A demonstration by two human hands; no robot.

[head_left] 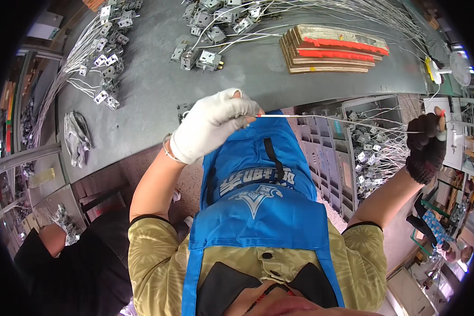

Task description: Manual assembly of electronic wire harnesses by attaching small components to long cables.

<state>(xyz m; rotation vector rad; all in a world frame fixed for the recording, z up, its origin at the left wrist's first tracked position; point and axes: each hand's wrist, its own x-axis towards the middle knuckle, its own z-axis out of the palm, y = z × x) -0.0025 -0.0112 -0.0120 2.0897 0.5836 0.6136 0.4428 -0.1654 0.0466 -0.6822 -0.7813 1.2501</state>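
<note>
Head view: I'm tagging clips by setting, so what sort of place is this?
Probably a workshop or small factory handling electrical parts. The signs are a gray workbench, clusters of small white-wired metal parts on it, and a blue apron.

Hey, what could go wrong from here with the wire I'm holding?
The wire runs nearly straight from your left hand to your right hand, so a hard pull might slip it from your fingers. In this view it crosses over metal parts with white leads, so it could snag if lowered there.
</note>
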